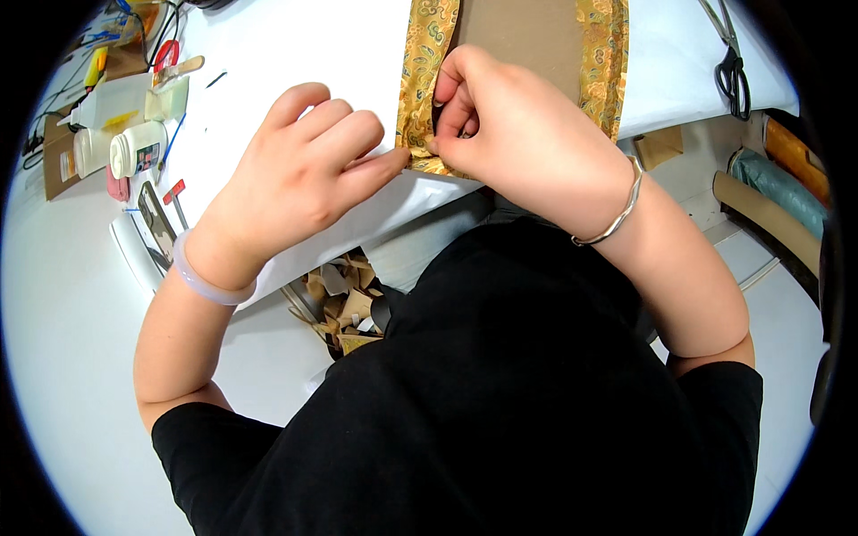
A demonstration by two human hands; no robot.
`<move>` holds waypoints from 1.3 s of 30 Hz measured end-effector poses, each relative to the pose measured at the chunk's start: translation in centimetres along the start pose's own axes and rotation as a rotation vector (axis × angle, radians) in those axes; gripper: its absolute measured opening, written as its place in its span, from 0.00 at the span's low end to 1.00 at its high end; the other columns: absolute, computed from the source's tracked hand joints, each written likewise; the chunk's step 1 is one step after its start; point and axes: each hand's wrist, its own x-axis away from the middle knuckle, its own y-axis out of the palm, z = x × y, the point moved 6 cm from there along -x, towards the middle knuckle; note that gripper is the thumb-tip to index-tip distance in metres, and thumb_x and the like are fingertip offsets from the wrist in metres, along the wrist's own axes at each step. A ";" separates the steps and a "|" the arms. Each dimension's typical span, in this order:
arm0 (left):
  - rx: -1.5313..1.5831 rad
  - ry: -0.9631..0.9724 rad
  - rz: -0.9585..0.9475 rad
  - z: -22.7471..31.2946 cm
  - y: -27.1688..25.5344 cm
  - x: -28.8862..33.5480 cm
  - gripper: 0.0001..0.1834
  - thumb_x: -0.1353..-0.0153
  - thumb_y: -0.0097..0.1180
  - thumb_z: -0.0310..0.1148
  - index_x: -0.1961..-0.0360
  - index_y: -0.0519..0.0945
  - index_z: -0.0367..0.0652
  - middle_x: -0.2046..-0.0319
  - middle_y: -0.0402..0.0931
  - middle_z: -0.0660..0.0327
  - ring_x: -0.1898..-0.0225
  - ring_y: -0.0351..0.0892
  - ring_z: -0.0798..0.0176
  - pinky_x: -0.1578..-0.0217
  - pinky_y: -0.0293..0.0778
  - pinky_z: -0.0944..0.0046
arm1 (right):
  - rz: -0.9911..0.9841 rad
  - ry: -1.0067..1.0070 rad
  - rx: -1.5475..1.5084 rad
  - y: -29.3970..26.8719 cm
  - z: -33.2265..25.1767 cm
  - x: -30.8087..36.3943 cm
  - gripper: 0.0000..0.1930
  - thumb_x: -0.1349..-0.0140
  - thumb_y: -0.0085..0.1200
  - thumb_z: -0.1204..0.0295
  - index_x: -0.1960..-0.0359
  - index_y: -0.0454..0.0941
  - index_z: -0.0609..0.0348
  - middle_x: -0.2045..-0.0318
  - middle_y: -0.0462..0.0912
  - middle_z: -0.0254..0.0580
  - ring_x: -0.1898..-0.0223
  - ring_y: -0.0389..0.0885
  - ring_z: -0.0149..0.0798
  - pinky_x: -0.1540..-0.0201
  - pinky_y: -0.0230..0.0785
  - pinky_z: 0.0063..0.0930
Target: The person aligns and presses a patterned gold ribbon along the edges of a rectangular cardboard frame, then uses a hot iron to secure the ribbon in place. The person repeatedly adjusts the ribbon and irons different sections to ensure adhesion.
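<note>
A panel with a plain brown middle [521, 40] and a patterned gold brocade border [427, 45] lies at the table's near edge. Over its near left corner my right hand [527, 134] is closed, thumb and curled fingers pinching at the border's inner edge. My left hand [308, 161] comes in from the left, also closed, fingers bent and thumb tip against the same corner of the brocade. Its other fingertips are hidden beneath the hand, and whatever lies under the right palm cannot be seen.
Black-handled scissors [733, 82] lie at the table's right. White jars [138, 149], a wooden brush [183, 69], red-handled scissors [166, 55] and cables crowd the left. Below the table stands a bin of paper scraps [349, 299]; rolled material [778, 192] is at the right.
</note>
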 end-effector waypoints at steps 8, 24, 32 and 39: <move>0.137 0.029 -0.129 -1.3 0.5 -1.3 0.15 0.43 0.71 0.31 0.54 0.87 0.51 0.67 0.69 0.65 0.62 0.74 0.59 0.45 0.73 0.53 | 0.008 -0.023 0.007 -0.6 0.5 0.0 0.12 0.35 0.65 0.79 0.54 0.76 0.66 0.69 0.87 0.45 0.65 0.89 0.43 0.59 0.81 0.34; 0.184 -0.104 -0.164 -0.9 0.2 -0.9 0.14 0.45 0.65 0.29 0.56 0.85 0.49 0.66 0.70 0.65 0.62 0.75 0.60 0.47 0.73 0.58 | -0.207 -0.387 0.216 -1.0 -0.8 -1.1 0.08 0.35 0.64 0.75 0.57 0.83 0.63 0.62 0.87 0.53 0.57 0.88 0.56 0.52 0.80 0.46; 0.227 -0.007 -0.283 -1.4 0.6 -2.7 0.14 0.42 0.67 0.28 0.53 0.86 0.47 0.62 0.72 0.61 0.60 0.74 0.55 0.46 0.72 0.55 | -0.274 -0.297 0.128 -1.4 0.1 -2.3 0.08 0.35 0.63 0.74 0.57 0.83 0.64 0.63 0.87 0.55 0.59 0.88 0.57 0.53 0.80 0.45; 0.211 -0.229 -0.279 -0.1 -0.2 -2.5 0.17 0.45 0.73 0.25 0.53 0.85 0.42 0.66 0.72 0.61 0.63 0.75 0.56 0.49 0.70 0.55 | -0.161 -0.395 0.076 -1.8 1.2 -1.9 0.10 0.38 0.67 0.76 0.58 0.81 0.65 0.64 0.85 0.52 0.63 0.85 0.53 0.57 0.78 0.42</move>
